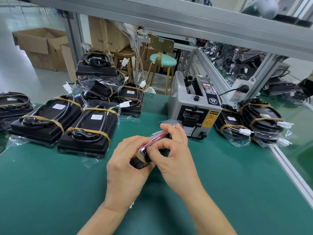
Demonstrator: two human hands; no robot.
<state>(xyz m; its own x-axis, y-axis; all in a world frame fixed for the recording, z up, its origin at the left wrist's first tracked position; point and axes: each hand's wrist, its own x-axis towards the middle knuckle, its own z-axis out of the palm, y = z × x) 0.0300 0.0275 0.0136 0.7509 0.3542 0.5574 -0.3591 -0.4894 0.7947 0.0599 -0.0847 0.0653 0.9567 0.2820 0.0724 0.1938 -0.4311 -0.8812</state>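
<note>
Over the middle of the green mat (50, 192) both hands hold one small black part in a clear bag with a red strip (156, 137). A tan rubber band (140, 157) runs round the part's near end. My left hand (128, 167) grips that near end from below and the left. My right hand (174, 150) pinches the bag from the right, with its fingers curled over the red strip. Most of the black part is hidden by the fingers.
Black bagged units bound with tan rubber bands (88, 131) lie stacked at the left, and more of them (259, 119) at the right. A grey tape dispenser (194, 106) stands just behind the hands. An aluminium rail (291, 170) edges the mat on the right. Stools and cardboard boxes stand beyond.
</note>
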